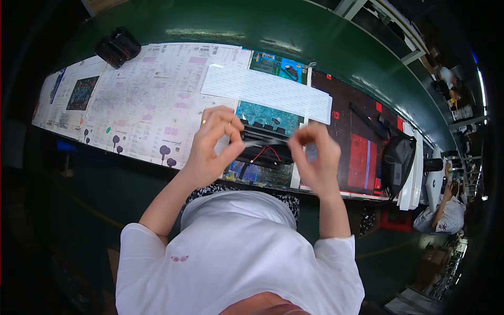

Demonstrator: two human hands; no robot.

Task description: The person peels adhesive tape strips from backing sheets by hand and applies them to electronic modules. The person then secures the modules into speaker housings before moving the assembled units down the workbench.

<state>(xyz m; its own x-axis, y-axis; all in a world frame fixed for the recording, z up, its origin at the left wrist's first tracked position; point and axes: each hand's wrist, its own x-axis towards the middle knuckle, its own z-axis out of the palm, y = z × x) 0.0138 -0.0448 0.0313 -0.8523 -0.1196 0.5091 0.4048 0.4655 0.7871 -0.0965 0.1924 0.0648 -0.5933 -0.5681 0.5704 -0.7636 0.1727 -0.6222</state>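
White cloth fills the near view, a T-shirt (236, 231) with a small pink print on the chest, worn by the person seated at the bench (142, 100). Both hands are raised over it, each grip pressed together at thumb and forefinger: the left hand (212, 144), a ring on one finger, and the blurred right hand (319, 157) pinch opposite ends of a thin, pale strip (265, 142), held taut between them. Just below that strip lies a black housing (284, 153) with red wires (258, 154) ending in small white plugs. Beyond it rest long white printed sheets (262, 90); off to the right sits a black mesh-sided bag (397, 157).
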